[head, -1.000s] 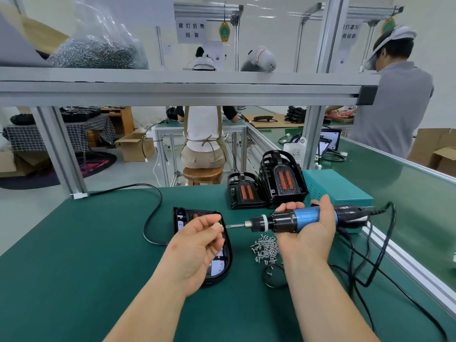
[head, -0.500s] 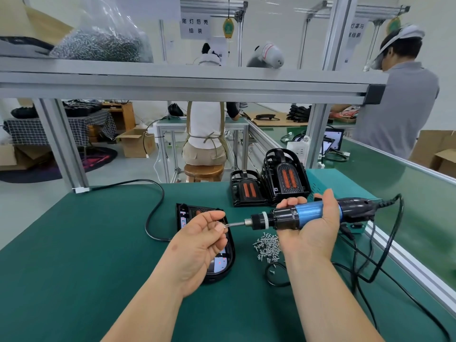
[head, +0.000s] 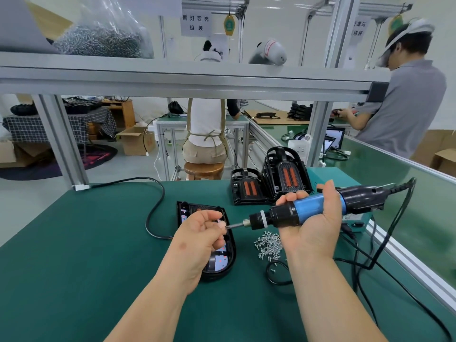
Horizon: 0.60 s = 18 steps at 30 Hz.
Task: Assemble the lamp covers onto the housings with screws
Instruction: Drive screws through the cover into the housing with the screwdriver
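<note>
The right hand (head: pixel 311 230) grips the screwdriver (head: pixel 313 206), the left hand (head: pixel 199 233) pinches its bit (head: pixel 235 225); keep it still so a screw sits straight.

2 hands show, the left hand (head: pixel 199 233) and the right hand (head: pixel 311 230), with 1 screwdriver (head: pixel 308 209) between them

The counter (head: pixel 74 267) carries 3 black lamps: 1 flat lamp (head: pixel 228 253) in front, and at the back 1 low lamp (head: pixel 248 190) and 1 taller lamp (head: pixel 287 175), each with 2 orange strips

1 heap of screws (head: pixel 269 244), too many to count

1 bag of screws (head: pixel 98 38) on the shelf

2 other people, 1 seated person (head: pixel 206 127) and 1 standing person (head: pixel 407 104)

1 stool (head: pixel 203 169)
</note>
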Each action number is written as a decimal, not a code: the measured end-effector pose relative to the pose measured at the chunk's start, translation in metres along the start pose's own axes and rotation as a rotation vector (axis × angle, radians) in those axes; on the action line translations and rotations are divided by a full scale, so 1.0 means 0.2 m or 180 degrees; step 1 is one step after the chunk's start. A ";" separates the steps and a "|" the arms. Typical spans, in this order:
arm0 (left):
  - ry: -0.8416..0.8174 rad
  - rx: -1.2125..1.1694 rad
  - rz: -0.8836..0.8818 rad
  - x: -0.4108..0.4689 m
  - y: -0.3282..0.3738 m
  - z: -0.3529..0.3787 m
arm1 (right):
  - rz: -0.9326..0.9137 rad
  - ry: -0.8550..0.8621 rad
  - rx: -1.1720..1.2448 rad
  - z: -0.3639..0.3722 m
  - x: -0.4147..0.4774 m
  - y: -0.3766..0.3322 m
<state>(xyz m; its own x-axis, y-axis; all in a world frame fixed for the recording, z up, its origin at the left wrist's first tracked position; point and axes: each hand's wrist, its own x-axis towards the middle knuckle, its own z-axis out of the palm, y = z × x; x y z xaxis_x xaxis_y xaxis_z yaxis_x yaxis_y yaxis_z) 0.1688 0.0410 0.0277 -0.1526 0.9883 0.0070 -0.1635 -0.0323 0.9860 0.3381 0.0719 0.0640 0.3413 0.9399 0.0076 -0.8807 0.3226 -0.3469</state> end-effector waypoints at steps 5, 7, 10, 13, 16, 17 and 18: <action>-0.0015 0.0117 -0.0091 0.00 0.00 0.00 | -0.0106 -0.0172 -0.0087 0.01 -0.02 0.00; 0.0099 0.0434 0.0062 0.02 0.05 -0.05 | -0.0099 -0.0214 -0.0124 0.01 -0.02 0.01; 0.0899 0.0909 0.0371 0.08 0.12 -0.22 | -0.0053 -0.0290 -0.0248 0.01 -0.03 0.03; 0.1166 0.0908 -0.0164 0.07 0.11 -0.35 | -0.0071 -0.0434 -0.0367 0.01 -0.05 0.08; 0.0265 0.0531 -0.0789 0.00 0.01 -0.31 | -0.0148 -0.0655 -0.0577 0.02 -0.08 0.14; -0.0099 0.0545 -0.0845 -0.02 -0.02 -0.29 | -0.0190 -0.0716 -0.0639 0.02 -0.09 0.16; -0.0390 0.0633 -0.0812 -0.04 -0.04 -0.27 | -0.0214 -0.0773 -0.0685 0.03 -0.10 0.18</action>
<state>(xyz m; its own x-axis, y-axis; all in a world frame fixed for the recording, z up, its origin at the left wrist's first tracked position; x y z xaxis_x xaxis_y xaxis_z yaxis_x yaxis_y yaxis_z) 0.1187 0.0248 0.0099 -0.0110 0.9718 -0.2357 0.0137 0.2359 0.9717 0.2964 0.0651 0.0576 0.2853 0.9248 0.2516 -0.7603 0.3783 -0.5281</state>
